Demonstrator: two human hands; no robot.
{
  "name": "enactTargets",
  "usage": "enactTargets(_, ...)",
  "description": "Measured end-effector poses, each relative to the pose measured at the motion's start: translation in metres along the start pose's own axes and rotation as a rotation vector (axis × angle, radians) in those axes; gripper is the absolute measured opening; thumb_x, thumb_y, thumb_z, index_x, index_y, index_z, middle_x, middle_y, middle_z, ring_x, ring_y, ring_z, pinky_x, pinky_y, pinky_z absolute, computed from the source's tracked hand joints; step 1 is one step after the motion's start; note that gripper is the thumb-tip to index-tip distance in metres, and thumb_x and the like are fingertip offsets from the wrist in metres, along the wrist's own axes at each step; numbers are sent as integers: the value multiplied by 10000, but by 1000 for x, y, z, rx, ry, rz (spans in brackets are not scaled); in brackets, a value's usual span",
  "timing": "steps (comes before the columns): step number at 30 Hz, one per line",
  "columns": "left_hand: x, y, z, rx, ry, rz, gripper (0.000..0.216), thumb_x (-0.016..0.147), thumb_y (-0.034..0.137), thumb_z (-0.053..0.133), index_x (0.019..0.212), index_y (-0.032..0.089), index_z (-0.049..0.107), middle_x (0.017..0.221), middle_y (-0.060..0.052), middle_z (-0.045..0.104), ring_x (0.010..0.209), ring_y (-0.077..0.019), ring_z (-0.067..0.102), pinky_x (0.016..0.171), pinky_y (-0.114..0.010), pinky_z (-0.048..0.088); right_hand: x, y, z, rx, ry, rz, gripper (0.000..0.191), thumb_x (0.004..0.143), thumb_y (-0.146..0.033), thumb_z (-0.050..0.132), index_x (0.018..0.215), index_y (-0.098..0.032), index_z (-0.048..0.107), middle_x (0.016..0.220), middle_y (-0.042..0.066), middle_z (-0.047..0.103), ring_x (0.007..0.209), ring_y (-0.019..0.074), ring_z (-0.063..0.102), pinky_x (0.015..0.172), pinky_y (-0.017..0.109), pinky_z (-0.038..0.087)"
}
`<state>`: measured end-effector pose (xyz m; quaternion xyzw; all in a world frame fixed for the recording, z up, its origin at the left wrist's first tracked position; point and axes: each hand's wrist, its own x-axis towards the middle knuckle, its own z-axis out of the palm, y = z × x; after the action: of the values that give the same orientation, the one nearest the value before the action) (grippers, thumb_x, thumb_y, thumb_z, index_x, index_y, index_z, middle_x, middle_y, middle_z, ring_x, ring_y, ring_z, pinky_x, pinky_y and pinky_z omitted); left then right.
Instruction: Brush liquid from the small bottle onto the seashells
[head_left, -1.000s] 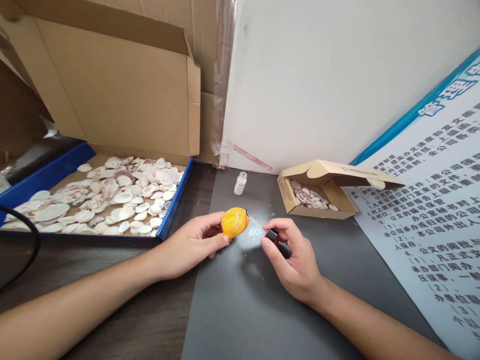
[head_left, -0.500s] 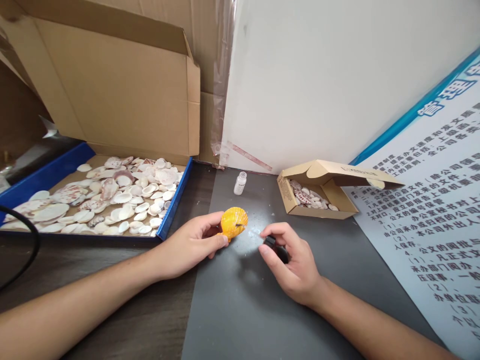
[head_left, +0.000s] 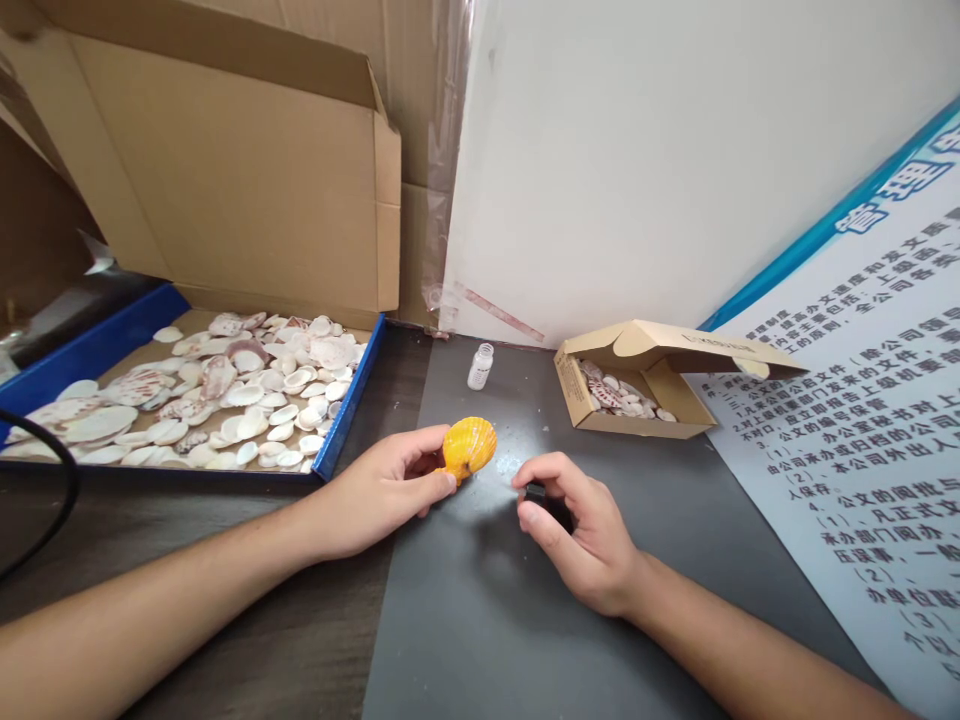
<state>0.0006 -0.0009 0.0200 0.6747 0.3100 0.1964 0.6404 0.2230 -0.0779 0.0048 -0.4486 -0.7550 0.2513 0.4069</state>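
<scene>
My left hand [head_left: 386, 490] pinches an orange scallop shell [head_left: 469, 446] just above the grey mat [head_left: 480, 620]. A hand's width to its right, my right hand [head_left: 581, 530] is closed round a small black tool [head_left: 535, 492], whose thin tip points toward the shell. A patch of white residue [head_left: 508, 466] lies on the mat between the two hands. Behind them, near the white board, a small clear bottle [head_left: 481, 365] stands upright.
A blue-edged tray [head_left: 351, 405] holding several pale shells lies at the left, in front of a big open cardboard box [head_left: 225, 190]. A small open carton [head_left: 660, 380] with more shells sits at the right. A printed poster [head_left: 877, 440] leans at far right. A black cable [head_left: 52, 500] curves at left.
My right hand has slid left and down toward the mat, drawing the black tool back from the shell. The left hand and shell have hardly moved.
</scene>
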Motion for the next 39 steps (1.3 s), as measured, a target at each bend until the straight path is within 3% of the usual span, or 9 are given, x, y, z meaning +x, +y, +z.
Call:
enactTargets(3, 0, 0, 0, 1, 1, -7, 202, 894, 294, 559, 1035, 162, 617, 830, 22, 539, 633, -91, 400, 563, -212, 359, -2, 0, 0, 13, -15, 1, 115, 937, -210, 521, 1040, -260, 527, 620, -78, 503, 510, 90, 479, 513, 192, 393)
enactTargets(11, 0, 1, 1, 4, 7, -4, 245, 891, 300, 566, 1083, 164, 633, 864, 11, 563, 628, -91, 405, 567, -214, 368, 0, 9, 9, 79, 194, 211, 138, 957, -262, 555, 1063, -266, 466, 644, -81, 514, 494, 103, 485, 461, 200, 405)
enactTargets(23, -1, 0, 1, -1, -6, 21, 146, 909, 268, 553, 990, 163, 612, 817, 32, 537, 639, -86, 393, 578, -202, 365, -5, 6, 2, 145, -55, 121, 61, 976, -256, 482, 1035, -253, 495, 608, -72, 502, 513, 117, 484, 504, 231, 401)
enactTargets(33, -1, 0, 1, -1, -8, 25, 224, 908, 279, 560, 1088, 172, 642, 885, 13, 578, 659, -92, 411, 591, -201, 379, 0, 7, 9, 65, 161, 222, 104, 960, -271, 528, 1033, -249, 456, 629, -78, 500, 501, 109, 485, 472, 216, 406)
enactTargets(39, -1, 2, 2, 22, -10, 31, 267, 904, 319, 565, 1104, 170, 661, 874, 0, 588, 683, -116, 431, 646, -230, 406, -1, 8, 9, 64, 175, 234, 145, 951, -281, 551, 1052, -256, 450, 665, -70, 516, 532, 116, 515, 478, 214, 424)
